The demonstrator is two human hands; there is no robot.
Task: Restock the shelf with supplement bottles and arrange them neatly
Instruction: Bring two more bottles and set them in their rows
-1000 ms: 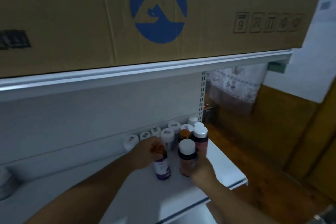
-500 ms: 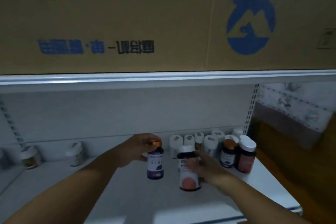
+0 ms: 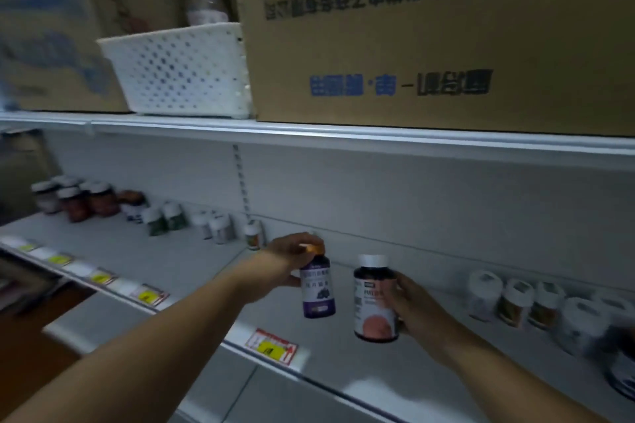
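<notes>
Above the white metal shelf (image 3: 192, 271) your left hand (image 3: 285, 264) grips an orange-capped purple-labelled bottle (image 3: 316, 287), right hand (image 3: 409, 306) a white-capped pink-labelled bottle (image 3: 372, 302) — both unplaced; gaps remain.

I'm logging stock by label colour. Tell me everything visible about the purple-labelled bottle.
The purple-labelled bottle is small and dark, with an orange cap and a purple label bearing white text and a dark fruit picture. It looks like plastic, closed and upright. The left hand grips it round the cap and neck, above the shelf, left of the larger white-capped bottle.
</notes>
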